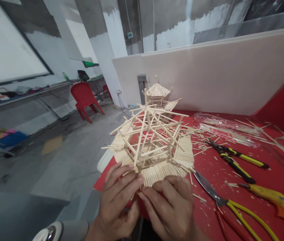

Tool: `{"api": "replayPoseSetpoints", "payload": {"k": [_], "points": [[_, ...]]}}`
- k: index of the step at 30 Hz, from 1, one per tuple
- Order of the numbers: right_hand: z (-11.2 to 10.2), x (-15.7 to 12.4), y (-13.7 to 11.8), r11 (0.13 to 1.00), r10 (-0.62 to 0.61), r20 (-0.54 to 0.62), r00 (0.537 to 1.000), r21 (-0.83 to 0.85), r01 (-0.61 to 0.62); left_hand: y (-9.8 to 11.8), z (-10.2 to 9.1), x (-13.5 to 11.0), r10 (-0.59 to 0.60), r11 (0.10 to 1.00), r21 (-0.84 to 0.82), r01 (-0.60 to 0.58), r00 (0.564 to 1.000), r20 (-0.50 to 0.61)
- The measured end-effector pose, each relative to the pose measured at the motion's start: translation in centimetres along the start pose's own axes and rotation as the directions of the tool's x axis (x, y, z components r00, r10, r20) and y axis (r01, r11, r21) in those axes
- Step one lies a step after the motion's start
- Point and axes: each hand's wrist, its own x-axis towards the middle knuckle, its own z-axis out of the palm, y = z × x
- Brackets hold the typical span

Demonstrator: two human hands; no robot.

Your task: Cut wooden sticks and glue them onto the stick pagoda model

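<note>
A pagoda model (pixel 154 174) built of thin wooden sticks stands at the table's near edge. Its top roof is a bare frame of sticks, while the lower roof is covered with sticks laid side by side. At the model's near corner, my left hand (pixel 119 201) grips the roof edge, fingers bent over it and thumb underneath. Close beside it, my right hand (pixel 168 204) is closed in a pinch at the same corner. Whatever lies between its fingertips is hidden.
Right of the model are cutting pliers (pixel 232 157), long-bladed shears (pixel 212 190), a yellow glue gun (pixel 270 197) and bagged sticks (pixel 227 130). Stick scraps litter the red tabletop (pixel 204 211). Behind stands another stick pagoda (pixel 158 92). A red chair (pixel 83 97) is at left.
</note>
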Motion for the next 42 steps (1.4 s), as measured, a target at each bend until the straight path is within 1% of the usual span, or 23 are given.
{"api": "replayPoseSetpoints", "payload": {"k": [4, 12, 19, 22, 26, 32, 37, 42], "points": [[0.0, 0.2, -0.1, 1.000, -0.001, 0.010, 1.000, -0.008, 0.001, 0.1, -0.1, 0.2, 0.010, 1.000, -0.004, -0.010, 1.000, -0.012], [0.0, 0.5, -0.6, 0.999, -0.026, -0.013, 1.000, -0.022, 0.026, -0.1, 0.2, -0.2, -0.085, 0.986, -0.150, 0.069, 0.991, -0.101], [0.5, 0.1, -0.4, 0.999, -0.028, -0.014, 1.000, 0.019, 0.028, -0.7, 0.2, -0.2, -0.044, 0.985, -0.167, 0.033, 0.997, -0.062], [0.6, 0.0, -0.3, 0.999, -0.032, -0.016, 0.999, 0.028, 0.033, -0.8, 0.2, -0.2, -0.048, 0.985, -0.168, 0.038, 0.997, -0.058], [0.6, 0.1, -0.3, 0.999, -0.038, -0.010, 0.999, 0.010, 0.038, -0.8, 0.3, -0.3, -0.060, 0.984, -0.170, 0.049, 0.996, -0.062], [0.7, 0.1, -0.2, 0.998, -0.054, -0.021, 0.998, 0.017, 0.054, -0.8, 0.3, -0.3, -0.049, 0.984, -0.177, 0.035, 0.996, -0.071], [0.8, -0.2, 0.0, 0.996, -0.073, 0.001, 0.997, 0.043, 0.073, -0.9, 0.2, -0.2, -0.020, 0.983, -0.182, 0.005, 0.996, -0.084], [0.7, -0.4, 0.1, 0.995, -0.092, 0.013, 0.996, 0.049, 0.091, -1.0, 0.2, -0.4, -0.027, 0.983, -0.181, 0.012, 0.996, -0.080]]}}
